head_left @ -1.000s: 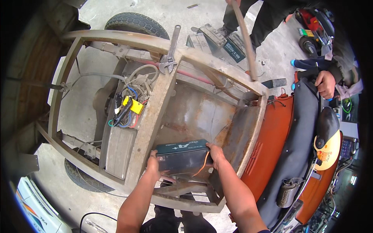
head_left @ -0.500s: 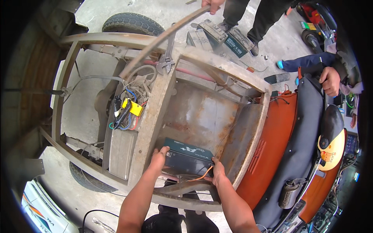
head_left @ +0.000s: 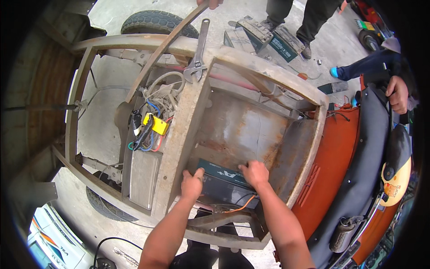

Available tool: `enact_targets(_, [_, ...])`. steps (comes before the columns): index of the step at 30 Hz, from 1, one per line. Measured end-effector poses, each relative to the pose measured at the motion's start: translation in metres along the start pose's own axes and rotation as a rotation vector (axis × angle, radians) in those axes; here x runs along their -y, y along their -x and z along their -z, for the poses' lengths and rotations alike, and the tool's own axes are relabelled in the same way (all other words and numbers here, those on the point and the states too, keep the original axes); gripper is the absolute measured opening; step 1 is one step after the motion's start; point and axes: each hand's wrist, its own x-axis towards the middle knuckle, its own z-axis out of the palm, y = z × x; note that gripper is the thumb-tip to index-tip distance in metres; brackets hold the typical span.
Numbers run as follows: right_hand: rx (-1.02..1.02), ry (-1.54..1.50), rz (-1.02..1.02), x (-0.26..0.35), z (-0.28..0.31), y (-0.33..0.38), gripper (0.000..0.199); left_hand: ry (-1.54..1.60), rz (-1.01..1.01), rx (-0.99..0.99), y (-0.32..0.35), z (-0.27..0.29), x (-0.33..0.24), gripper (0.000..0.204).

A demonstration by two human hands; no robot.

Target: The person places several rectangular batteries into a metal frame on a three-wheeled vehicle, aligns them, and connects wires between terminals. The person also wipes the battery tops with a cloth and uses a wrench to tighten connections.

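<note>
A battery (head_left: 224, 187) with a dark green top and black side lies in the rusty metal tray (head_left: 233, 121) of a frame, along the tray's near side. My left hand (head_left: 192, 184) grips its left end, with the thumb over the top edge. Curled in, my right hand (head_left: 255, 174) rests over the far right part of the battery; its fingertips are partly hidden. An orange wire (head_left: 239, 208) and dark cable run by the battery's near right corner.
An adjustable wrench (head_left: 195, 67) lies on the frame's crossbar (head_left: 177, 139). Left of it are bundled wires (head_left: 163, 96), a yellow connector (head_left: 156, 124) and a finned box (head_left: 144, 179). Another person's hand (head_left: 210, 3) holds a long bar (head_left: 168, 41). More batteries (head_left: 282, 45) stand on the floor beyond.
My right hand has moved from the battery's right end up over its far right part. My left hand keeps its hold. The other person's bar has shifted down and left, and the view has shifted.
</note>
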Motion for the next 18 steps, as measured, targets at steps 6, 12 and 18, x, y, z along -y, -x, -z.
enact_targets(6, [0.052, 0.196, 0.234, 0.07, -0.036, -0.065, 0.048, -0.19, -0.188, -0.165, -0.015, -0.005, 0.021, 0.087])
enact_targets(12, [0.048, 0.192, 0.274, 0.069, -0.062, -0.081, 0.043, -0.18, -0.175, -0.161, -0.021, -0.007, 0.027, 0.082])
enact_targets(18, [0.065, 0.12, 0.31, 0.058, -0.068, -0.093, 0.041, -0.185, -0.176, -0.161, -0.021, -0.006, 0.026, 0.08])
